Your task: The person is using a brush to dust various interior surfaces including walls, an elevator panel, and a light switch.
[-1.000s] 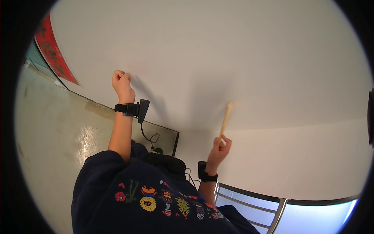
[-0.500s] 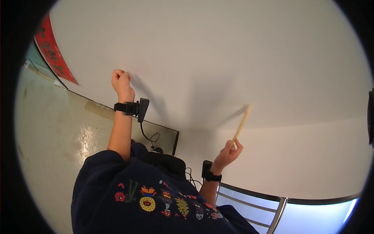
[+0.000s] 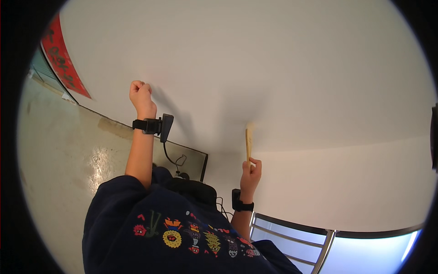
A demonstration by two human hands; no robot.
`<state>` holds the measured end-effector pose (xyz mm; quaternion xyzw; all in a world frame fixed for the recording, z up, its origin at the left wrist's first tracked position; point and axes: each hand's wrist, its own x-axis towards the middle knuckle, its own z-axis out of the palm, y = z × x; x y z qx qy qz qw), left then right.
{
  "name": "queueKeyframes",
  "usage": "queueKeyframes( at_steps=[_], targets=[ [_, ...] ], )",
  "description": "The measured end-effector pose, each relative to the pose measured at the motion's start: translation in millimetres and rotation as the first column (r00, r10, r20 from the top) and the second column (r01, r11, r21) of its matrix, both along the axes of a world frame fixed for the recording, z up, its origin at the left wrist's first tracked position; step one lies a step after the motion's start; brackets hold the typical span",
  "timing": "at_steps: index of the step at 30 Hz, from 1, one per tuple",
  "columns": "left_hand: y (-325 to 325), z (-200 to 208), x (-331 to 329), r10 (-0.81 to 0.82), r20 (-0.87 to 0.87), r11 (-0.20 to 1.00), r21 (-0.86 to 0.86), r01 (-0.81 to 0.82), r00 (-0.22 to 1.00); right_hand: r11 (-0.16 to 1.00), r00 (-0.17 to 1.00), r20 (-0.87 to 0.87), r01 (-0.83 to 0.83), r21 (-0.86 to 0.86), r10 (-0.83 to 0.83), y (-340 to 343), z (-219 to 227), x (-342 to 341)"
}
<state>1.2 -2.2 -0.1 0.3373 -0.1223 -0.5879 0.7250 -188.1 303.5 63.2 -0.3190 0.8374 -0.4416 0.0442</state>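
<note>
My right hand (image 3: 251,176) pinches the handle of a flat, pale wooden paintbrush (image 3: 248,141) between thumb and fingers. The brush points up and away from me, its broad face turned partly toward me. Its light tip is blurred and is at or very near the white wall (image 3: 319,91); whether it touches I cannot tell. My left hand (image 3: 142,97) is raised at the left, close in front of the same wall, with its fingers curled into a fist. Nothing sticks out of that fist. A black strap with a device is on each wrist.
A red banner (image 3: 66,57) with dark marks hangs on the wall at far left. Below lies a shiny greenish floor (image 3: 68,150). At lower right runs a metal railing (image 3: 325,251) with a dark curved edge. Black cables (image 3: 223,208) hang beside my body.
My right hand has swung left with the paintbrush, which has gone from leaning right to nearly upright, its flat side now showing more. My left hand has hardly moved.
</note>
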Motion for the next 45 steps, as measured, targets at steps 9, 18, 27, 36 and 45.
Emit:
queueKeyframes(
  at_steps=[9,18,27,36,45],
  targets=[
    [0.9,4.0,-1.7,0.006,-0.002,1.000,0.013,-0.006,1.000,0.977,0.994,0.079,-0.094,0.193,0.080,-11.2,7.8,7.9],
    [0.6,3.4,0.9,0.020,0.001,1.000,0.016,-0.020,1.000,0.880,0.997,-0.016,0.061,-0.472,-0.078,-18.4,36.6,6.8],
    [-1.4,-3.3,-3.3,-0.010,0.025,1.000,0.014,0.010,1.000,0.998,0.999,0.009,-0.050,0.035,0.049,-19.9,4.7,3.7],
    [-1.9,-6.6,-3.2,-0.020,0.046,0.999,0.036,0.018,0.999,0.892,0.981,0.089,0.194,-0.409,-0.173,-17.5,21.7,-14.5],
    [0.6,-6.2,-7.5,-0.033,0.051,0.999,0.033,0.031,0.998,0.955,0.929,0.333,-0.064,-0.289,0.163,-34.1,2.2,18.5]
  ],
)
